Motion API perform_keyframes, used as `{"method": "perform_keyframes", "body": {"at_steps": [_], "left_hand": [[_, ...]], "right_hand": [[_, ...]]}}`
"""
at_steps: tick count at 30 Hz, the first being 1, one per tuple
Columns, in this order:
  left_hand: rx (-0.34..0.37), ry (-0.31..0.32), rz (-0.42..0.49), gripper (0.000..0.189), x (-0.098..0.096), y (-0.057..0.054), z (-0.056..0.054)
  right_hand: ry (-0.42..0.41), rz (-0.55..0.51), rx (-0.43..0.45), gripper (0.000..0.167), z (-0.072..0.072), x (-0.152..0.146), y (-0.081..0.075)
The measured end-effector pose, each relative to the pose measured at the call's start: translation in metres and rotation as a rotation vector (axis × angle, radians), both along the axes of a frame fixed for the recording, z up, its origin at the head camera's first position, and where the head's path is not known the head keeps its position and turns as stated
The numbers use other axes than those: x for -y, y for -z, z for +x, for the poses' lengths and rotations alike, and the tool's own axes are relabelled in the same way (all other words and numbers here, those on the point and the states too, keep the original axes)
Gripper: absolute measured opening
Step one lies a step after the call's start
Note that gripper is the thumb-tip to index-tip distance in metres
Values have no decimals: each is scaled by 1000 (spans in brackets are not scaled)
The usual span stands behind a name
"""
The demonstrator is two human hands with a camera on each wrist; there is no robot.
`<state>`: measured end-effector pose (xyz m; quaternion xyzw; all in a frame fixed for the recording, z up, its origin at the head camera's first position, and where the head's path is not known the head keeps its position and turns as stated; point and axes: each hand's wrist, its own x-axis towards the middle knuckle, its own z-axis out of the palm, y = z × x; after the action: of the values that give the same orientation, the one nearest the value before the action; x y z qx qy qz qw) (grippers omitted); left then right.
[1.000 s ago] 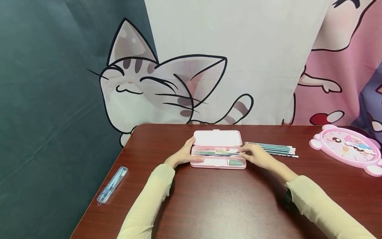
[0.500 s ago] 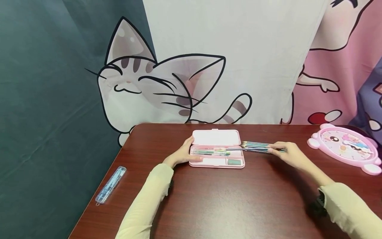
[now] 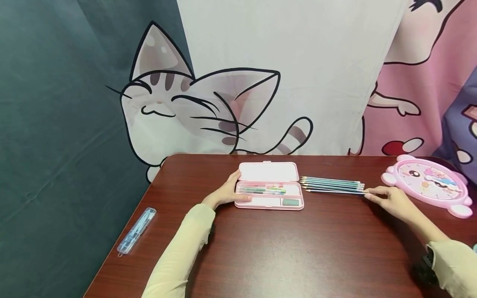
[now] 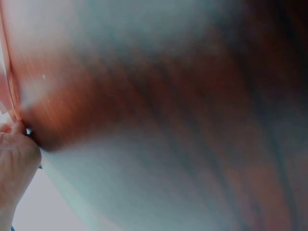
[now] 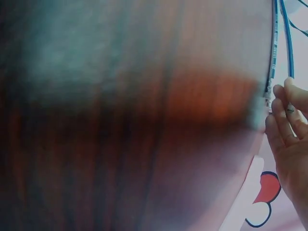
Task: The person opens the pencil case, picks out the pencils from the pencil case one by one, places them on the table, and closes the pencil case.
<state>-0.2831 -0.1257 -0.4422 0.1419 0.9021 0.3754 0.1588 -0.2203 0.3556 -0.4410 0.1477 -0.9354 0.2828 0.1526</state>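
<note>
An open pink pencil case (image 3: 292, 189) lies on the table, its lid folded back, with several pens (image 3: 261, 190) in the middle tray and a grey-green block (image 3: 290, 202) in the front one. My left hand (image 3: 224, 193) holds the case by its left end, thumb over the front edge. To the right of the case several pencils (image 3: 331, 182) lie side by side, tips pointing left. The nearest, a dark blue pencil (image 3: 331, 191), is pinched at its back end by my right hand (image 3: 390, 200). That pinch also shows in the right wrist view, the pencil (image 5: 289, 48) between thumb and finger.
A pink animal-shaped clock (image 3: 443, 200) lies at the right. Near the table's left edge is a clear blue slim case (image 3: 137, 231). Behind the brown table (image 3: 290, 248) hangs a curtain (image 3: 328, 62) printed with a cartoon cat.
My right hand has moved right from the pencil case, drawing a pencil out and bringing it beside the other pencils. My left hand stays on the case.
</note>
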Motion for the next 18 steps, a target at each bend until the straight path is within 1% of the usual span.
{"method": "perform_keyframes", "body": {"at_steps": [4, 7, 10, 13, 15, 18], "left_hand": [[-7, 3, 9, 105, 0, 1, 0], [-9, 3, 9, 105, 1, 1, -1], [-11, 2, 10, 105, 1, 2, -1], [-18, 8, 18, 106, 2, 3, -2], [-25, 12, 20, 106, 2, 3, -2], [-24, 17, 7, 105, 3, 4, -2]], "right_hand": [[-40, 54, -82, 12, -2, 1, 5], [-63, 88, -137, 16, -6, 4, 8], [-62, 118, -150, 17, -9, 6, 8], [-49, 132, -126, 17, -11, 9, 7], [-50, 128, -126, 16, -13, 13, 5], [-77, 92, -125, 16, -19, 23, 0]]}}
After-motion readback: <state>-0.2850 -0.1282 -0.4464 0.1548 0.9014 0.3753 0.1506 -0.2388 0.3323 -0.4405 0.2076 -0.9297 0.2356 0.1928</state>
